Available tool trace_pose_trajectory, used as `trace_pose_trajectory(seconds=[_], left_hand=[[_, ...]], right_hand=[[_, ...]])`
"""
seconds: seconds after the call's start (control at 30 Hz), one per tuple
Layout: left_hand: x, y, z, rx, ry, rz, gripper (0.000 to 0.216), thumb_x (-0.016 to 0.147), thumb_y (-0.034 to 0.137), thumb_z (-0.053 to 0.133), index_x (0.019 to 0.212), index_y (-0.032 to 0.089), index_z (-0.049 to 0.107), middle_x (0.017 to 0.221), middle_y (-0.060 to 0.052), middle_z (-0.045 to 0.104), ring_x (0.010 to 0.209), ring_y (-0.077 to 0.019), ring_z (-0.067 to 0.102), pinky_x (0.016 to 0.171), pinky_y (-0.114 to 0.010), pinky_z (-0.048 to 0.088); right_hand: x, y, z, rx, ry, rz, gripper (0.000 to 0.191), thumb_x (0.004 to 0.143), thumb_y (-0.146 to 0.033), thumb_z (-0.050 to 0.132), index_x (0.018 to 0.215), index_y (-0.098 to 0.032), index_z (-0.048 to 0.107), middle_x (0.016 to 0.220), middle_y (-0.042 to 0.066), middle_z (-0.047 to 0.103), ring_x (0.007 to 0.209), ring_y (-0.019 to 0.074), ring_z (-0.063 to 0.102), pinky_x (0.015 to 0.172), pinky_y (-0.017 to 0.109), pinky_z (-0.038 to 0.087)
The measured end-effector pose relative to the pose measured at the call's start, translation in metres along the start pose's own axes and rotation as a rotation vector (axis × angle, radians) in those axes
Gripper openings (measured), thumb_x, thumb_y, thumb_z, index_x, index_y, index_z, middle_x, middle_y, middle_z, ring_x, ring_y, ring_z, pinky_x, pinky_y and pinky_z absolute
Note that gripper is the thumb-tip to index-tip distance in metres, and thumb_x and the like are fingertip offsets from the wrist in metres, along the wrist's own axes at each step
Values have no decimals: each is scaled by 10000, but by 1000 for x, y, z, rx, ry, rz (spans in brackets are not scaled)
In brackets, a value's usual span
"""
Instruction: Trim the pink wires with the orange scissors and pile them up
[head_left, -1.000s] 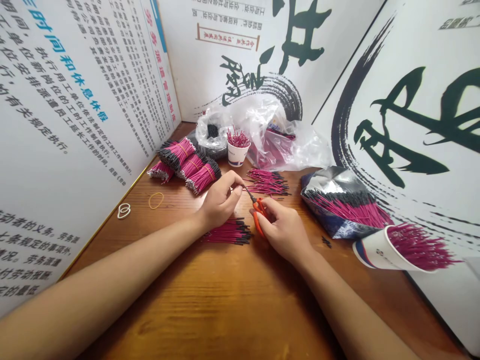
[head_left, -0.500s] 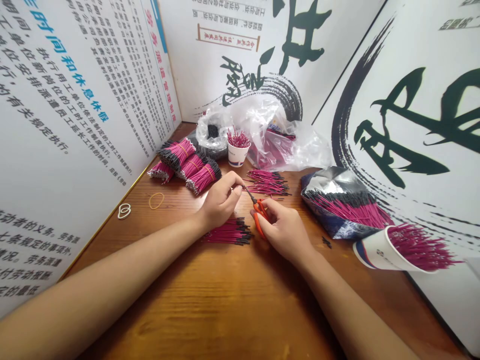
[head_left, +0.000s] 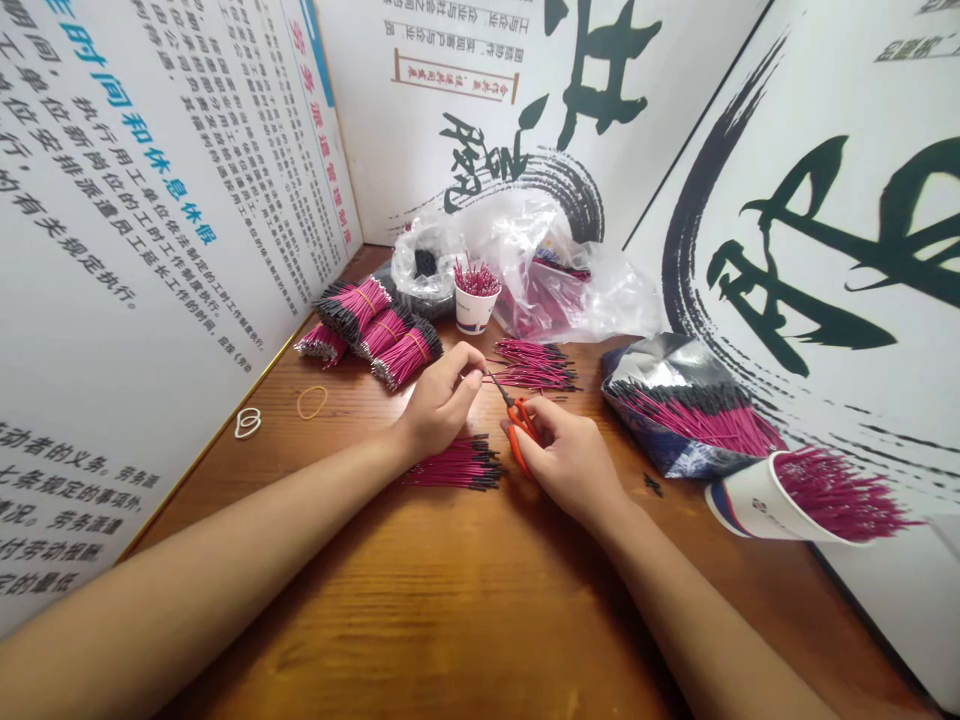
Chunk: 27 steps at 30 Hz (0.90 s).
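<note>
Tabletop, left grip pinched, right grip around scissors

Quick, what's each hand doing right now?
Left hand: pinched closed; anything held is too small to tell.
Right hand: closed around the orange-handled tool.

Orange-handled metal hand tool: dark blades. Flat row of thin magenta wires: black tips. Loose pile of thin magenta wires: black tips. Rubber-banded cylindrical wire bundles: magenta, black one end, silvery other. Tipped white paper cup: dark-blue band. Foil pouch: silver inside, blue mottled outside. Brown wooden tabletop: streaky grain. White wall panels: black brush strokes, blue and red lettering.
</note>
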<state>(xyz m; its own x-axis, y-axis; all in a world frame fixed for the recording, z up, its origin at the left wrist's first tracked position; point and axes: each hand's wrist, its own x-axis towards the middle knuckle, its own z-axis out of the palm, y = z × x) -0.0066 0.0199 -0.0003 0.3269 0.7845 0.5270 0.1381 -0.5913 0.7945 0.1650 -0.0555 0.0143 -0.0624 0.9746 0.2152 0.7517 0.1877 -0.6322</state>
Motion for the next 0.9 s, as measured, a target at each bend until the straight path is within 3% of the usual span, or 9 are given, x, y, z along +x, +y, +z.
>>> trace_pose_trajectory(seconds=[0.5,0.9], left_hand=[[0,0,0,-10,-27,5,137,942,221,402,834,184,478,728,14,454,677,-134,428,644,-283,367],[0,-1,0,-12,-27,10,156,944,231,390,818,189,471,718,13,449,676,-139,432,648,-287,369]], right_hand=[[0,1,-1,-28,-10,-23,170,885,-346,551,774,-222,586,601,-34,540,540,129,438,534,231,304],[-1,3,1,13,-22,-3,177,882,-375,556,839,-224,639,624,-9,626,558,148,533,543,232,348]])
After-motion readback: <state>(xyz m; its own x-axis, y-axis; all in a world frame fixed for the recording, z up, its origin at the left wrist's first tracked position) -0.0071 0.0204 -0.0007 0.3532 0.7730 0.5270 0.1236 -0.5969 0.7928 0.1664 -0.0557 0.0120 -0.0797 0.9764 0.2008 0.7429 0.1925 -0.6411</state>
